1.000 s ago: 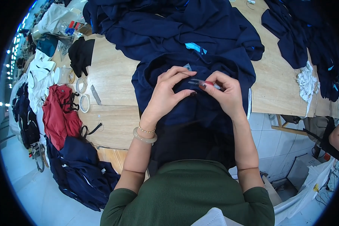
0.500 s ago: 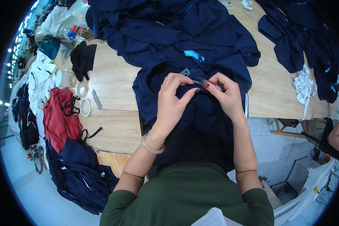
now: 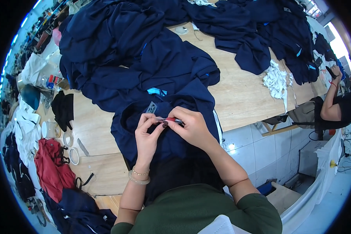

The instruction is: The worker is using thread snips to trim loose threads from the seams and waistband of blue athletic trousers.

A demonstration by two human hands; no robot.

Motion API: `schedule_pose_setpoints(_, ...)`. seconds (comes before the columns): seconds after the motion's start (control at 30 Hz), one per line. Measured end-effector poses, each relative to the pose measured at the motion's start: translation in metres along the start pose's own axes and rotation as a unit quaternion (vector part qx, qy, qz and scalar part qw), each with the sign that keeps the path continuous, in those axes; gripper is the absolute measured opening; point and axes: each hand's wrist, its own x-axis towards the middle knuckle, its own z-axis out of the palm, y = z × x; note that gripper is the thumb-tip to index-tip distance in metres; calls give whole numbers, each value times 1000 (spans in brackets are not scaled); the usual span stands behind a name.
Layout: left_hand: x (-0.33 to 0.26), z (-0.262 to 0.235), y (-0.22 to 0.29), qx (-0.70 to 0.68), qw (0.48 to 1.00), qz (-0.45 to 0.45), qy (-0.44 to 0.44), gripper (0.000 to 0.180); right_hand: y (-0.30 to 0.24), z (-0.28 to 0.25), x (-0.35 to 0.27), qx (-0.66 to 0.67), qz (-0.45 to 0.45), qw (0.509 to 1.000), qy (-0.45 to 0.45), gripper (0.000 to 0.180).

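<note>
L hand point(image 3: 147, 134) & R hand point(image 3: 191, 126) meet over a navy garment point(image 3: 163, 132) spread at the near edge of the wooden table point(image 3: 241, 93), both pinching a small red-and-dark tool point(image 3: 168, 120) betw thumb & fingertips, fingers closed tight on it, right at the garment's collar by a grey label point(image 3: 151, 107). More navy garments point(image 3: 124, 50) piled behind; tape rolls point(image 3: 71, 146), a red garment point(image 3: 50, 167) & black cloth point(image 3: 63, 109) to the L, white scraps point(image 3: 276, 80) to the R, another person point(image 3: 331, 105) at far R.
</note>
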Motion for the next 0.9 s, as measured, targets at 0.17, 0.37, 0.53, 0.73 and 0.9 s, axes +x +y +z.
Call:
schedule_pose_setpoints(0.17,3,-6,3,42,999,31,-16,17,1,-1,-3,99,56,993,-16,12)
schedule_pose_setpoints(0.37,7,-10,13,216,970,104,-24,17,-6,-5,-1,164,91,982,-13,7)
schedule_pose_setpoints(0.53,14,-9,10,187,978,92,-27,15,3,-20,2,86,107,990,-36,9)
schedule_pose_setpoints(0.73,10,-14,19,85,995,38,-21,8,17,-49,-7,80,193,978,-1,10)
schedule_pose_setpoints(0.9,12,-13,18,60,998,3,-15,6,14,-44,-11,-12,118,993,5,15)
